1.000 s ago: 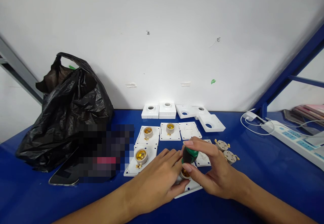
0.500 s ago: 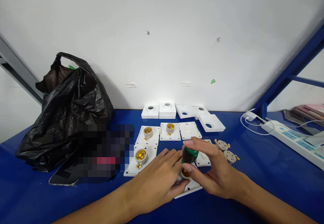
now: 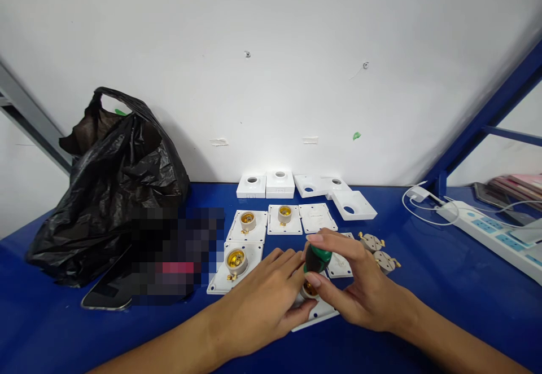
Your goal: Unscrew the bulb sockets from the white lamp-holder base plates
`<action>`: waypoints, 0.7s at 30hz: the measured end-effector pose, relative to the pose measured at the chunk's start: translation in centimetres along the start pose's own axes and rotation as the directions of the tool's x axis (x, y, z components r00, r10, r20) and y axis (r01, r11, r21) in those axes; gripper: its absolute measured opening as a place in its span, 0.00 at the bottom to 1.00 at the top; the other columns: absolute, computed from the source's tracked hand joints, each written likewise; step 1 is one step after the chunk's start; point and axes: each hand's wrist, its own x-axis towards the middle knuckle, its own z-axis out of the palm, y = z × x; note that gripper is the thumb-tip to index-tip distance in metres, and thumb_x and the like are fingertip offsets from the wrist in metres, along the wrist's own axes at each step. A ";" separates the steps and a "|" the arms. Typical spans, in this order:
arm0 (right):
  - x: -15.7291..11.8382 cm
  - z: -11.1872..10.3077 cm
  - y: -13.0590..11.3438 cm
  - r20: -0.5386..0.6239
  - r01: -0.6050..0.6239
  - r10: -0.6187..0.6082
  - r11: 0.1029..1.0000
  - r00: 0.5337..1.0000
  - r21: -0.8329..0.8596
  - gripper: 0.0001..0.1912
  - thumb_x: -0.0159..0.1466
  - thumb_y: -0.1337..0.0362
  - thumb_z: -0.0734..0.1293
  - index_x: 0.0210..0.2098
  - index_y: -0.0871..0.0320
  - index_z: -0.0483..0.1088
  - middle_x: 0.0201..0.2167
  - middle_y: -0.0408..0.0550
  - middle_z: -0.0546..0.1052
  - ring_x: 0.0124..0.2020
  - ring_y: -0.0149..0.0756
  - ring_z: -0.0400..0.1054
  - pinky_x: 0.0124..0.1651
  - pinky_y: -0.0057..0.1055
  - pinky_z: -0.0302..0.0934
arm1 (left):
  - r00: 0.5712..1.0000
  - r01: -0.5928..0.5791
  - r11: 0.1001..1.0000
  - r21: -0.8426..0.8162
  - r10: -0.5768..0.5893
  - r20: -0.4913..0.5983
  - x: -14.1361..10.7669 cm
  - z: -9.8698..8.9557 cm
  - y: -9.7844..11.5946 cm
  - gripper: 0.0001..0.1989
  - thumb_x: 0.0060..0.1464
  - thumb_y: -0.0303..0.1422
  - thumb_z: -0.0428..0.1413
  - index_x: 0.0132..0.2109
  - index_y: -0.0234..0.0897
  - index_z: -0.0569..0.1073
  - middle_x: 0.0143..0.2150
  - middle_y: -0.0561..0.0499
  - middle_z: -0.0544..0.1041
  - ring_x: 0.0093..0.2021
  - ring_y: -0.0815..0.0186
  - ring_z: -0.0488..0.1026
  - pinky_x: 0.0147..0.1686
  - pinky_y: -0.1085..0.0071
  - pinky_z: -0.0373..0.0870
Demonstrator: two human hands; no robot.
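Observation:
My right hand (image 3: 359, 289) pinches the green-and-black handle of a screwdriver (image 3: 318, 256) between thumb and fingers. The handle stands over a lamp socket (image 3: 310, 290) with a brass-coloured inside; the tip is hidden. That socket sits on a square white base plate (image 3: 318, 315) at the front of the group. My left hand (image 3: 277, 292) is closed around the plate and socket from the left, thumb against the near side. To its left lies another base plate (image 3: 218, 285) bearing a socket (image 3: 236, 260).
Behind are more white plates (image 3: 318, 218), two with sockets, and white covers (image 3: 354, 206) with round holes by the wall. Loose socket parts (image 3: 385, 261) lie right. A black plastic bag (image 3: 122, 182) and phone (image 3: 108, 295) are left; a power strip (image 3: 499, 238) is far right.

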 end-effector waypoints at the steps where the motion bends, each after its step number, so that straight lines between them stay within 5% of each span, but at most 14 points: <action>1: 0.0 0.0 0.0 -0.003 0.005 -0.005 1.000 1.000 -0.003 0.30 0.76 0.69 0.64 0.74 0.48 0.56 0.40 0.45 0.79 0.37 0.41 0.77 0.42 0.37 0.76 | 1.000 -0.002 1.000 0.000 0.002 0.003 0.0 0.0 0.0 0.07 0.67 0.28 0.65 0.46 0.38 0.73 0.49 0.46 0.79 0.49 0.53 0.78 0.50 0.58 0.76; 21: -0.1 0.1 0.2 -0.006 0.028 -0.028 0.999 1.000 0.028 0.24 0.78 0.68 0.63 0.71 0.53 0.59 0.40 0.46 0.79 0.37 0.39 0.76 0.41 0.38 0.74 | 1.000 -0.016 1.000 -0.024 0.017 0.021 0.1 -0.1 0.0 0.05 0.69 0.29 0.64 0.50 0.36 0.77 0.51 0.43 0.80 0.52 0.50 0.78 0.53 0.53 0.77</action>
